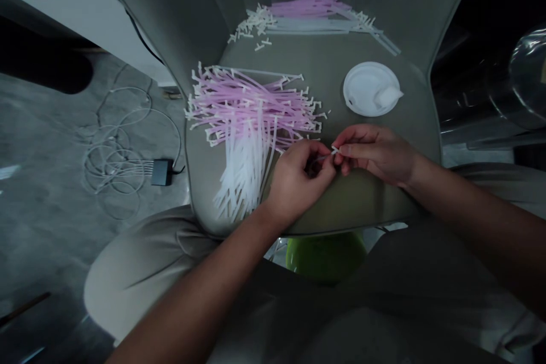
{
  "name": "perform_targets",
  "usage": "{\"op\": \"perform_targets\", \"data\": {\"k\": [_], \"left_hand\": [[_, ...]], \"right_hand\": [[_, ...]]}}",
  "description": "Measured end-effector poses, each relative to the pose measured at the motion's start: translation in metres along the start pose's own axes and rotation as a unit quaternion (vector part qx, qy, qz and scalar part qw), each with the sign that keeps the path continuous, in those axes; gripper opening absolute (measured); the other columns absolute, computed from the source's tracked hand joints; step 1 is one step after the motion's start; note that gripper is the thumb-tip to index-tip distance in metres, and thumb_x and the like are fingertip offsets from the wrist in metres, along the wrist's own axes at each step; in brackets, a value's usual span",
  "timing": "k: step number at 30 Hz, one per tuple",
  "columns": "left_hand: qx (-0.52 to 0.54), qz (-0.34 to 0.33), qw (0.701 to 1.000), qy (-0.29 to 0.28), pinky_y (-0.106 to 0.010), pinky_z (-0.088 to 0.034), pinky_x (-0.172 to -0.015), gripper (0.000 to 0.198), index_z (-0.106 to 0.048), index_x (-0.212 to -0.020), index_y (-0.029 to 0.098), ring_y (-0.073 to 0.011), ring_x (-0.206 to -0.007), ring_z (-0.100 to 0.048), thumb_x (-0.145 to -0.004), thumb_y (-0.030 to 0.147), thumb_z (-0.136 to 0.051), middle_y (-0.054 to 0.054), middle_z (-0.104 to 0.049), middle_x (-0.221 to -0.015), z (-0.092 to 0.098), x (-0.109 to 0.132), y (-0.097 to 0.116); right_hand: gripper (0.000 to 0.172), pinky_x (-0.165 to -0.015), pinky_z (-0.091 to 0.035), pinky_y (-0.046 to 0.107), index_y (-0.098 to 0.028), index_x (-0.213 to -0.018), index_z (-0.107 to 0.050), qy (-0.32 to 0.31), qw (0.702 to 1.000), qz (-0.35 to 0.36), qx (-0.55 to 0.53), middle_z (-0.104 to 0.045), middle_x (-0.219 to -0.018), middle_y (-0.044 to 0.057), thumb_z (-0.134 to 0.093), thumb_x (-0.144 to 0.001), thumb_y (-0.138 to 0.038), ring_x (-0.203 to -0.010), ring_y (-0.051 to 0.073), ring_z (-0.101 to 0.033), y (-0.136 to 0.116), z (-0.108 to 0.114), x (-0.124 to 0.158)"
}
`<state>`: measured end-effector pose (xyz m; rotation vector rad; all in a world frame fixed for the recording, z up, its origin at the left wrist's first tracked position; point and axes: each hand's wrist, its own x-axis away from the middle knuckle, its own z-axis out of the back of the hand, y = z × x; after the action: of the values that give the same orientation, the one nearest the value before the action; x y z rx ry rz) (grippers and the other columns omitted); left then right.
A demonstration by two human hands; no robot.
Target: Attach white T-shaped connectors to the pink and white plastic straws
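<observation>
My left hand (294, 182) and my right hand (371, 153) meet above the front of a grey upholstered chair seat (336, 205). Between their fingertips they pinch a thin, pale plastic strip (327, 154), partly hidden by my fingers. Just left of my left hand lies a loose heap of pink and white T-ended plastic strips (251, 114). A neater batch of pink and white strips (311, 14) lies at the back of the seat, with small white T-shaped pieces (256, 24) at its left. A white round plastic lid (362, 88) holding a white scrap sits beyond my right hand.
The curved chair back rises around the seat on three sides. Left of the chair, white cables (117, 148) trail across a grey floor (51, 227) to a black multi-port charger (162, 172). A clear plastic object (529, 74) stands at the right, and a green round object (326, 259) shows below the seat.
</observation>
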<state>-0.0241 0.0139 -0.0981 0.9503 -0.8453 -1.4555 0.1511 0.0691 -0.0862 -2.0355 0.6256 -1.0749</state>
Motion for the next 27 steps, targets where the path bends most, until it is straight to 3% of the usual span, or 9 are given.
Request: {"op": "perform_targets", "data": {"k": [13, 27], "left_hand": [[0.038, 0.037, 0.998, -0.015, -0.022, -0.046, -0.062, 0.005, -0.065, -0.083, 0.017, -0.0102, -0.066, -0.058, -0.079, 0.017, -0.061, -0.001, -0.067, -0.076, 0.0004, -0.0009, -0.0007], [0.057, 0.031, 0.998, -0.019, -0.021, -0.046, -0.059, 0.005, -0.065, -0.078, 0.016, -0.0100, -0.065, -0.058, -0.076, 0.015, -0.061, -0.001, -0.067, -0.074, 0.0045, -0.0024, 0.0053]], "right_hand": [[0.018, -0.056, -0.056, 0.021, -0.015, -0.078, -0.071, -0.008, 1.000, -0.009, -0.007, -0.073, -0.068, 0.001, -0.082, -0.069, -0.024, -0.057, 0.011, -0.068, -0.0013, -0.0024, 0.0004], [0.018, -0.058, -0.059, 0.024, -0.015, -0.078, -0.074, -0.003, 1.000, -0.003, -0.010, -0.074, -0.066, 0.002, -0.084, -0.066, -0.026, -0.057, 0.012, -0.070, 0.0038, -0.0012, -0.0003]]}}
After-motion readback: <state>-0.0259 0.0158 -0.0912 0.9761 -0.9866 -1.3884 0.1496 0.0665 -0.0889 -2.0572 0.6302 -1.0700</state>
